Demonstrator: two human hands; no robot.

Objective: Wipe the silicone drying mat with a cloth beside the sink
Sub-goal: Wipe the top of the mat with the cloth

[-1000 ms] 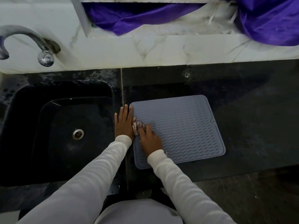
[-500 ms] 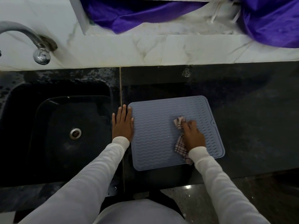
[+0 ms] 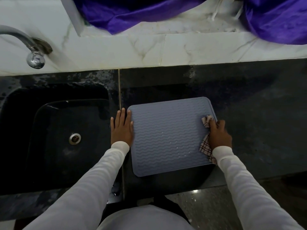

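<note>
Grey-blue silicone drying mat (image 3: 167, 135) lying flat on dark stone desk (image 3: 259, 113), just right of the black sink (image 3: 54, 138), wavy ridges across its face, a few water droplets glinting near the middle. Left hand (image 3: 122, 128) flat, fingers straight and together, resting on the desk strip between sink and mat, thumb side touching the mat's left edge. Right hand (image 3: 219, 135) at the mat's right edge, fingers curled over a bunched checked cloth (image 3: 206, 146), pressing it down on the mat; cloth showing ahead of the knuckles and trailing back along the wrist toward the near right corner. Both arms in white long sleeves (image 3: 93, 180). Sink drain (image 3: 75, 138) visible in the basin floor. Chrome tap (image 3: 31, 47) mounted on pale marble wall (image 3: 149, 50) above the sink's far left. Purple fabric (image 3: 274, 17) draped along the ledge at the top. Desk wet and speckled behind the sink.
</note>
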